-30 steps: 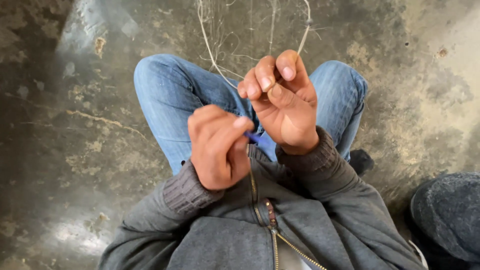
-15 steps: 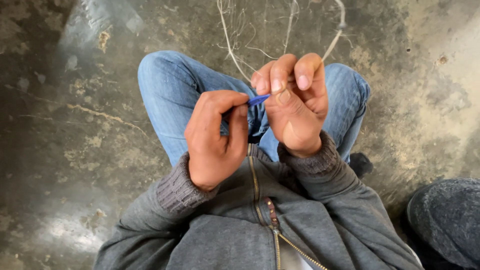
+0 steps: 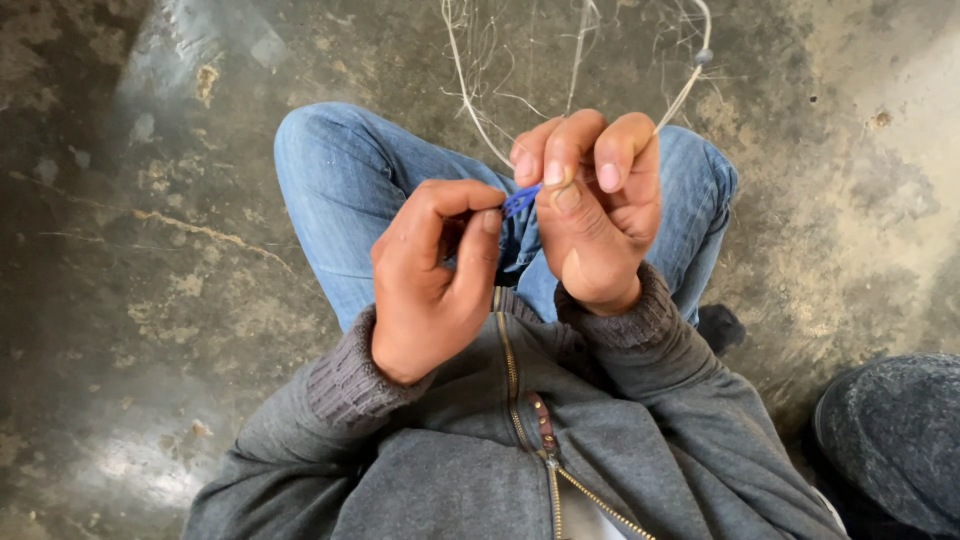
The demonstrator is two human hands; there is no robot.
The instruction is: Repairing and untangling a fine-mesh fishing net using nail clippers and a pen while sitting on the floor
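Pinching a tiny blue piece (image 3: pixel 520 202), both hands meet in front of the person's chest. The blue piece is small, flat and looks like plastic. It sits right between the two hands, with its long side running left to right and tipped up a little toward the right.

The left hand (image 3: pixel 435 275) is curled shut, and its thumb and first finger squeeze the left end of the blue piece. The right hand (image 3: pixel 590 215) is closed too, with its thumb pressing the right end against its bent fingers. So both hands touch it, one on each side, and neither is nearer than the other.

Thin pale strings (image 3: pixel 470 90) run from the right hand's fingers away to the far side. They look stiff and wiry, with finer hairs tangled among them. One string on the right has a small grey bead (image 3: pixel 703 57) on it.

Under the hands are knees in blue jeans (image 3: pixel 350 190), soft and a bit worn. The person wears a grey zip jacket (image 3: pixel 480 460) with ribbed knit cuffs. The floor (image 3: pixel 120 250) is rough grey concrete, patchy and stained. A dark grey knit thing (image 3: pixel 895 440) lies near on the right.
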